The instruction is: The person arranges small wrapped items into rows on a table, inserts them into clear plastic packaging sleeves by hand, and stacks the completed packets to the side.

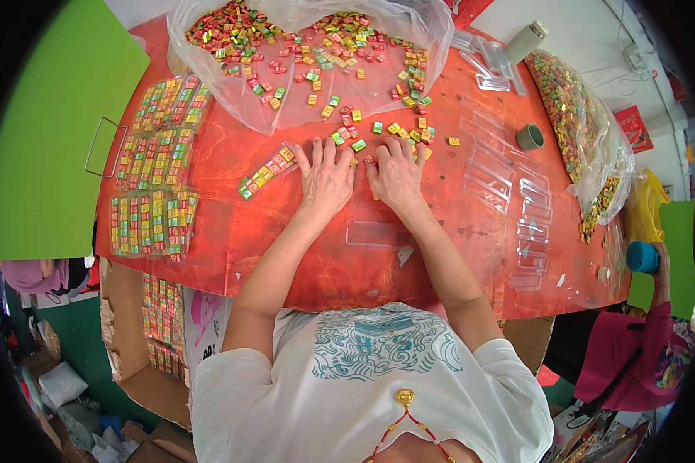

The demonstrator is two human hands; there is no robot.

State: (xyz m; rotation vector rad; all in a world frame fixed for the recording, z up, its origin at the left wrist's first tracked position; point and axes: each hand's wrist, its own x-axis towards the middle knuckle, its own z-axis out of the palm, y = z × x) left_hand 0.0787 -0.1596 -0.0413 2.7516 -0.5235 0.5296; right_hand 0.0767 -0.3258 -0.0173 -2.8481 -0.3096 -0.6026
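My left hand [328, 176] lies over the red table, fingers spread and stretched out, the tips touching small wrapped cubes [358, 145] in yellow, green and red. Beside its thumb, a clear narrow tray [267, 171] is filled with a double row of these cubes. Close by, my right hand [398, 176] has its fingers apart and slightly bent, resting among more loose cubes [394, 128]. Part of what lies under both hands is hidden. An unfilled clear tray [375, 234] sits between my forearms.
A large clear bag [305, 108] spills cubes at the back. Filled trays [153, 158] are laid out at left. Unfilled trays [488, 181], a green cup [530, 137] and a bulging bag of cubes [571, 116] occupy the right. Another person's hand [662, 266] holds a blue-lidded container.
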